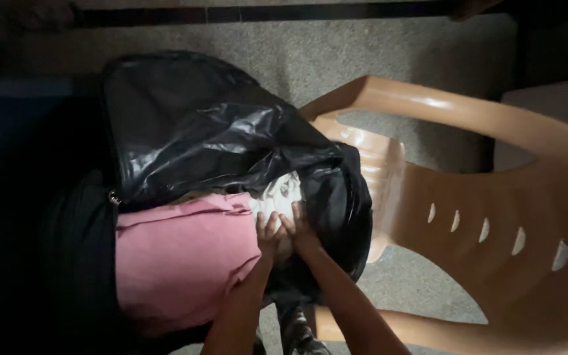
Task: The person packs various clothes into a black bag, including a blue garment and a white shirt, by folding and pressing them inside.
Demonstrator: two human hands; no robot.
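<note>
Left hand (269, 231) and right hand (299, 228) side by side, fingers spread flat, gripping nothing, pressing down on a white cloth (283, 194) at the mouth of an open black bag (185, 125); palms down, likely to pack the contents lower; pink garment (179, 260) folded just beside the white one, also inside; glossy bag flap thrown back above to keep the opening clear; bag resting on the seat of a tan plastic chair (494, 197), over grey floor (336, 52).
</note>
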